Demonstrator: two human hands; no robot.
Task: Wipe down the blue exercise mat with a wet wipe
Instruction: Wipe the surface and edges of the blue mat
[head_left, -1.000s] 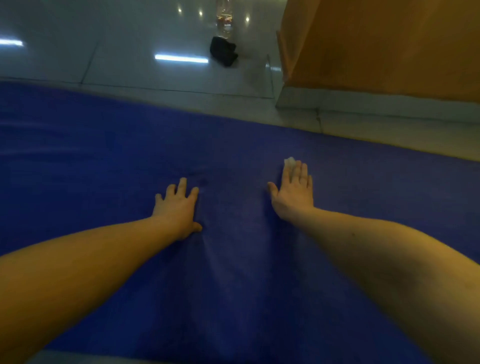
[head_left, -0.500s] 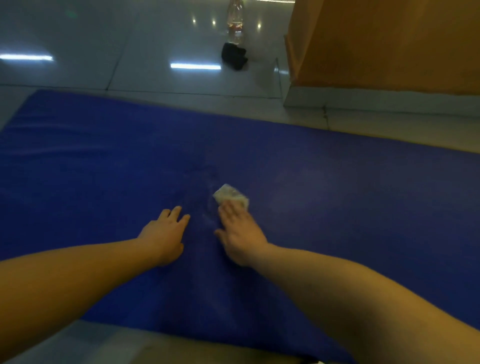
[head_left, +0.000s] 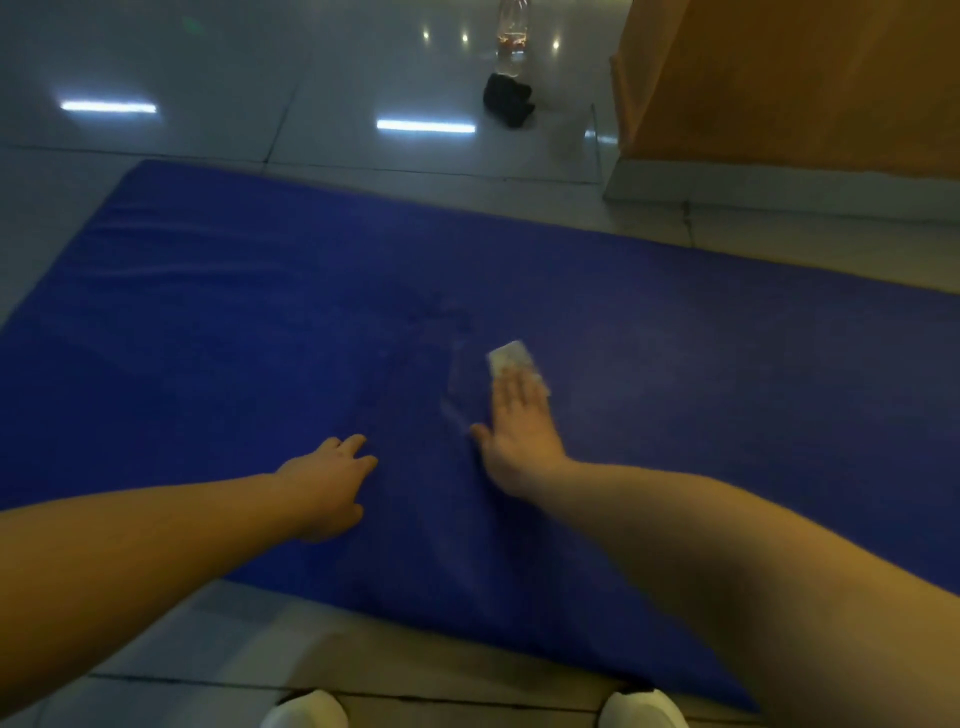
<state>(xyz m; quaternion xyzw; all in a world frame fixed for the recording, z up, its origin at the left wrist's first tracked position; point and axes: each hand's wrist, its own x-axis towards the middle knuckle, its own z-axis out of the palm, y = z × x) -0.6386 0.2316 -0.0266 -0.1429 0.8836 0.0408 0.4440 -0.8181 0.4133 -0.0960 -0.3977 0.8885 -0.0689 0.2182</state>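
Pressed under the straight fingers of the right hand (head_left: 522, 431), the folded wet wipe (head_left: 511, 358) pokes out on their far side, midway along the blue exercise mat (head_left: 208, 312), which runs left to right; the left hand (head_left: 324, 486) rests loose-fingered to its left.

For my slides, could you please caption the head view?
Right hand presses a wet wipe onto the blue mat; left hand rests alongside.

Glossy grey tile floor (head_left: 208, 67), strip-light reflections (head_left: 425, 126); orange wall (head_left: 805, 78) at 2 o'clock; clear bottle (head_left: 511, 39), black bundle (head_left: 509, 101) at 12.
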